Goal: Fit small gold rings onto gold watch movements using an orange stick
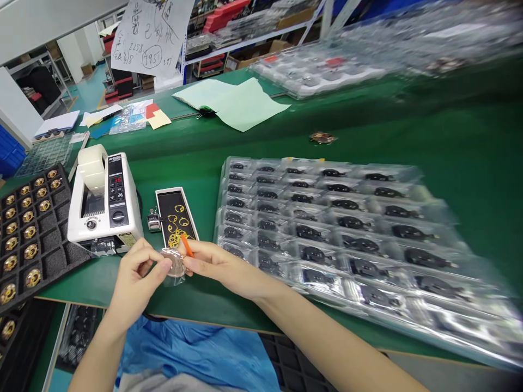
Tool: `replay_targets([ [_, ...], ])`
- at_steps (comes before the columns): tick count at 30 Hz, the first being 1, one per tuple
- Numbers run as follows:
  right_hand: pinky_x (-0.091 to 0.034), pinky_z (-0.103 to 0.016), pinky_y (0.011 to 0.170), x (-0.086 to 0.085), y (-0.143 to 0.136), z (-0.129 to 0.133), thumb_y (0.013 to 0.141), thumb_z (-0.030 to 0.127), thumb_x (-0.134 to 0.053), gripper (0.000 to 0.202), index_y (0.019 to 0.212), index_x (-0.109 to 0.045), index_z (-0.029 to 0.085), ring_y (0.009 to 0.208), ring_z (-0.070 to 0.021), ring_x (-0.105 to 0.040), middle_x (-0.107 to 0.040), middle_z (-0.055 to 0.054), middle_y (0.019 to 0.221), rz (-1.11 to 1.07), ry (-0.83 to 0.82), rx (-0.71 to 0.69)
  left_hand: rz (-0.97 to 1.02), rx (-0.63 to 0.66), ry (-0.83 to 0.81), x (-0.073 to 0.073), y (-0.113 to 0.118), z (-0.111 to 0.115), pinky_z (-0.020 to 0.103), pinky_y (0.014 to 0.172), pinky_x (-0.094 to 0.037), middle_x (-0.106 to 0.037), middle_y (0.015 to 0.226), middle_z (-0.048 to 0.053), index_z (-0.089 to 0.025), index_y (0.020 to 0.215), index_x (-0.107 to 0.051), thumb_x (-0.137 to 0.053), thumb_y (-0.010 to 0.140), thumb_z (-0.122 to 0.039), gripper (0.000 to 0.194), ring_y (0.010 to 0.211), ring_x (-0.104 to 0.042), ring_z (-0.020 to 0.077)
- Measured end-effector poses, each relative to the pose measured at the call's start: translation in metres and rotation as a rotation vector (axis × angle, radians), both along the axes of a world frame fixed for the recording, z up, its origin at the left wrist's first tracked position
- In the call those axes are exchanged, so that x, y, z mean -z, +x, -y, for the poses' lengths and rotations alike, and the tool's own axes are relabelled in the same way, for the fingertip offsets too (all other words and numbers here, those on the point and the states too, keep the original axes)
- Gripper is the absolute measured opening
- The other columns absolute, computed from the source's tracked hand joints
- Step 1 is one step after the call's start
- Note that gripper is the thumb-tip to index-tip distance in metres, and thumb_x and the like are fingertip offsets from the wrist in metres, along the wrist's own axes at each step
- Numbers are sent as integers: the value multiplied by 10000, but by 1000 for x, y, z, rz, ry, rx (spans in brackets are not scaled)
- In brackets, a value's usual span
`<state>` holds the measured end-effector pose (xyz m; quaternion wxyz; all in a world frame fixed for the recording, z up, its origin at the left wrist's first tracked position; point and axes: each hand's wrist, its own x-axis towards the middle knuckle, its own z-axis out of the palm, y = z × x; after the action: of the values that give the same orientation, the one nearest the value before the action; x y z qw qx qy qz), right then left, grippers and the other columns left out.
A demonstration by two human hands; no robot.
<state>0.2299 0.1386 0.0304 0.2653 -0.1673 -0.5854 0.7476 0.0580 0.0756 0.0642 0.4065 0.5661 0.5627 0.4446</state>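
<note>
Between my two hands is a round brownish disc [175,263] covered in clear film, held just above the near edge of the green table. My left hand [141,272] pinches the disc's left side between thumb and fingers. My right hand [210,262] is closed at its right side, and a thin orange stick [187,245] juts up from its fingers. Just behind the hands lies a white box [160,196] with a dark inside, holding several yellow ring-shaped pieces [180,208]. A small metal tally counter [154,221] stands against the box's left side.
A white tape dispenser [102,212] stands to the left, beside a black foam tray [53,239] of gold round parts. Clear plastic trays [286,272] with black oval parts fill the right. Farther back lie a small wrapped disc [322,138] and pale green papers [249,106].
</note>
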Motion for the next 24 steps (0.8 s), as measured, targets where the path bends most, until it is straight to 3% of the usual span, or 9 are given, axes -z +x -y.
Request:
replay_targets([
  [11,-344,-256,642,-3,0,0,837,702,-539,515,782,-490,192,675,-118,-361,-412,29,728,44,33,7,80,33,8,-1,-3,2,268,553,-305,-432,655,-3,-198,634,-708,-676,804,-550,392,621,-403,142],
  [16,-346,-258,656,-4,0,1,840,686,-550,499,792,-489,193,682,-118,-364,-413,28,740,28,16,-3,78,79,47,-3,-5,5,269,574,-334,-434,676,-1,-206,643,-702,-673,829,-501,350,650,-429,148],
  [24,-342,-258,675,-4,2,2,862,644,-560,462,807,-493,191,694,-116,-369,-416,26,757,-21,-9,-23,-18,4,51,2,-1,4,268,560,-295,-410,638,-19,-202,634,-703,-684,835,-365,259,608,-388,133],
])
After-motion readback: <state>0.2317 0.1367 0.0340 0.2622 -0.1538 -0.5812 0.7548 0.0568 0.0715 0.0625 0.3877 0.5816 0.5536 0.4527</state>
